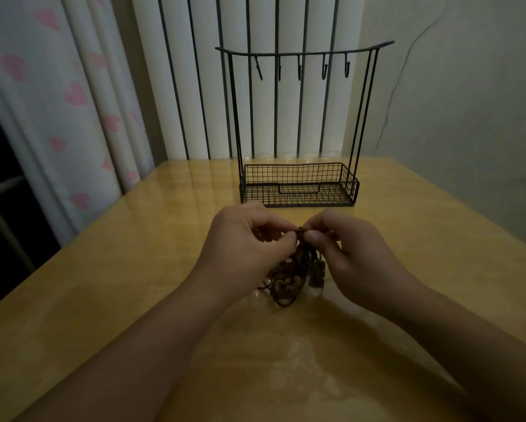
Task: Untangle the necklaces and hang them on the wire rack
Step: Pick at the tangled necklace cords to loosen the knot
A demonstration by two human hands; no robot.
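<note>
A dark brown tangle of necklaces (pixel 289 278) hangs between my hands, its lower part resting on the table. My left hand (pixel 243 242) pinches the top of the tangle with thumb and forefinger. My right hand (pixel 343 248) pinches the same bunch from the other side, right next to the left fingertips. Behind them stands the black wire rack (pixel 298 123), with a mesh basket (pixel 298 190) at its base and several bare hooks (pixel 299 70) under its top bar.
The glossy yellow wooden table (pixel 133 284) stretches around my hands, with its left edge near a white curtain with pink hearts (pixel 73 95). A striped white panel (pixel 194 86) and a pale wall (pixel 453 86) stand behind the rack.
</note>
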